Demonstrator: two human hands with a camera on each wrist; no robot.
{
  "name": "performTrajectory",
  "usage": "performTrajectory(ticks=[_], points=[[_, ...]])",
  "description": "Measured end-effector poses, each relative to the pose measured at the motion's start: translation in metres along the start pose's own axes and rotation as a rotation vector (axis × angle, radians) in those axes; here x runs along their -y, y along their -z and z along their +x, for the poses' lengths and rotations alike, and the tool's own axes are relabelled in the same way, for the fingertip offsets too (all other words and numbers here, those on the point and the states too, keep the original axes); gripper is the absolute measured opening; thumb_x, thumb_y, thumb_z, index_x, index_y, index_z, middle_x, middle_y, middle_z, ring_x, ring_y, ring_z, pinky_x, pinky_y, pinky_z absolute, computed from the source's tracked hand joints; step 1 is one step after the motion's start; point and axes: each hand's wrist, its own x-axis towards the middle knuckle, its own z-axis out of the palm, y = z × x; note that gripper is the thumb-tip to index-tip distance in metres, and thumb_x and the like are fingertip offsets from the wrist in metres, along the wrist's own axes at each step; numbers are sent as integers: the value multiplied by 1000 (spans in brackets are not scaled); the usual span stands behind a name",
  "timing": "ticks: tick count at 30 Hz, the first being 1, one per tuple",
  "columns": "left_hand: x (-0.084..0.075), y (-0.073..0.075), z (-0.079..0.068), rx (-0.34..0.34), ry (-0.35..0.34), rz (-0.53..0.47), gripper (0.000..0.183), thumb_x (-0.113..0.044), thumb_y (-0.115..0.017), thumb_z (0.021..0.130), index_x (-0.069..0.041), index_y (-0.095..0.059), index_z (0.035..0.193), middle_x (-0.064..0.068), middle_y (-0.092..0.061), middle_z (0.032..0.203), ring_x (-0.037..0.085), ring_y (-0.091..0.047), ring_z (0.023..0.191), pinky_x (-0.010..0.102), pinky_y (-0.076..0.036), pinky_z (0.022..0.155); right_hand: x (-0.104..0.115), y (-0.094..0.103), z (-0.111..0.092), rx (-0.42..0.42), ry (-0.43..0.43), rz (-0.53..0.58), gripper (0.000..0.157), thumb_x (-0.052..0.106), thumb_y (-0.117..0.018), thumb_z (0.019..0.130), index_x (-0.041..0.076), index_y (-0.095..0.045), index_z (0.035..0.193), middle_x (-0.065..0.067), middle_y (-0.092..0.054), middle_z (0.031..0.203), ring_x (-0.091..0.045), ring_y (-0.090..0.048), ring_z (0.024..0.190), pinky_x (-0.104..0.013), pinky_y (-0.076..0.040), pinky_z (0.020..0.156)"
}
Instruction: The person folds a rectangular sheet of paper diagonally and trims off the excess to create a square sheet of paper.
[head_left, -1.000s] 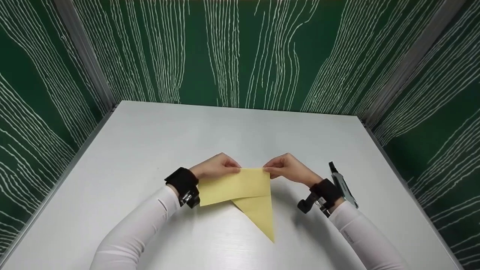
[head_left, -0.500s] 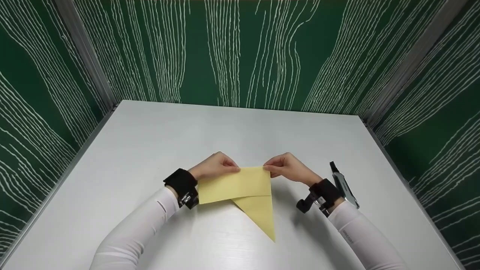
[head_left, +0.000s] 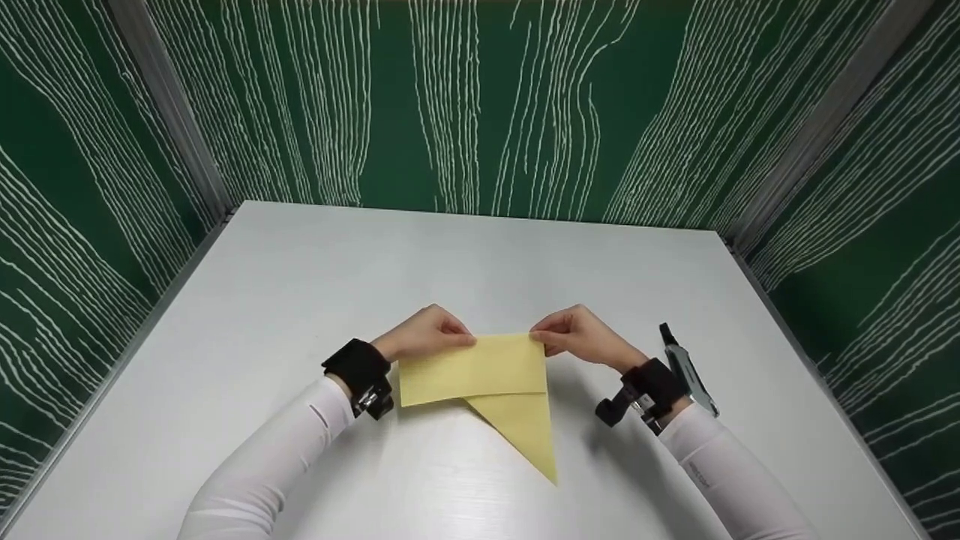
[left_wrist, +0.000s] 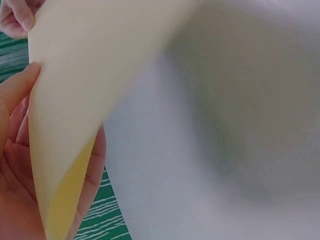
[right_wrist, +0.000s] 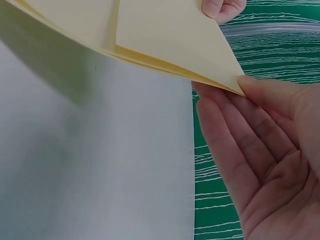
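Observation:
A folded sheet of yellow paper [head_left: 480, 369] hangs between my hands, its broad flap on top and a triangular point reaching down toward me. Along the upper edge, my left hand [head_left: 426, 332] pinches the sheet between thumb and fingers, left of the middle. At the upper right corner, my right hand [head_left: 581, 337] pinches it the same way. In the left wrist view the paper [left_wrist: 90, 65] curls in front of the left fingers. The right wrist view shows the paper's layers [right_wrist: 170, 35] slightly apart, with the right thumb on the corner.
A white table [head_left: 480, 262] lies under the paper, with green walls marked by white wavy lines [head_left: 450, 105] behind and at both sides. Near my right wrist is a dark slim device [head_left: 688, 375]. Black straps with small cameras wrap both wrists.
My left hand has shifted slightly left along the paper's upper edge. The right hand and the paper's lower point have moved a little to the right; both hands keep their pinch.

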Motion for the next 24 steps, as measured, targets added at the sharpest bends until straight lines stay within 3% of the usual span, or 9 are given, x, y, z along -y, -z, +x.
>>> performTrajectory(ticks=[10, 16, 24], points=[[13, 7, -7, -38, 18, 4, 26, -22, -70, 98, 0, -80, 103, 6, -77, 83, 1, -53, 62, 16, -42, 62, -8, 10, -7, -26, -34, 9, 29, 12, -65, 101, -10, -71, 119, -29, -75, 112, -5, -76, 84, -32, -64, 82], [20, 13, -16, -48, 15, -10, 25, -21, -68, 99, 1, -79, 105, 7, -78, 88, 3, -53, 68, 17, -44, 67, -12, 15, -11, -36, -68, 27, 31, 14, -64, 102, -9, -70, 122, -27, -75, 114, -5, -76, 86, -39, -64, 87], [27, 19, -24, -53, 38, -55, 26, -19, -67, 100, 2, -78, 110, 12, -78, 97, 4, -55, 67, 19, -51, 65, -13, 17, -14, -41, -77, 44, 32, 14, -64, 102, -9, -70, 123, -27, -75, 115, -5, -77, 86, -28, -64, 82]])
